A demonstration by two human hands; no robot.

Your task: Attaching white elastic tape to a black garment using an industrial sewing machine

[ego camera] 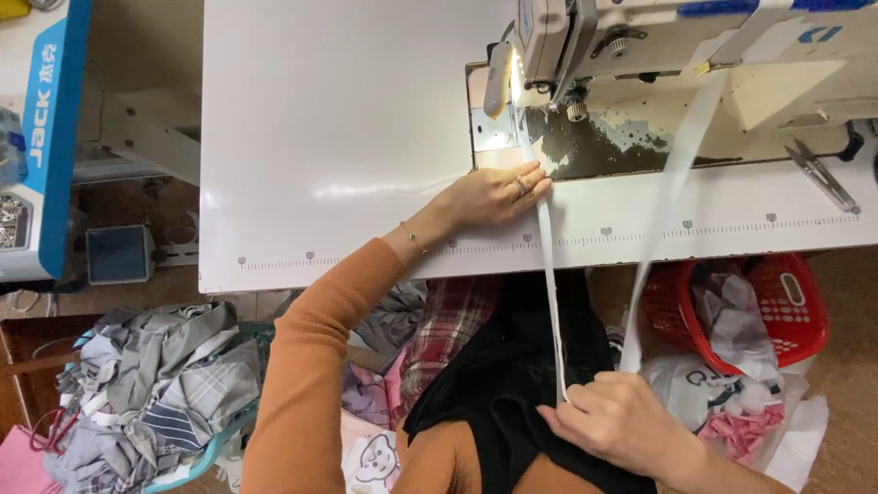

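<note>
Narrow white tape [550, 274], taut, machine to lap
</note>
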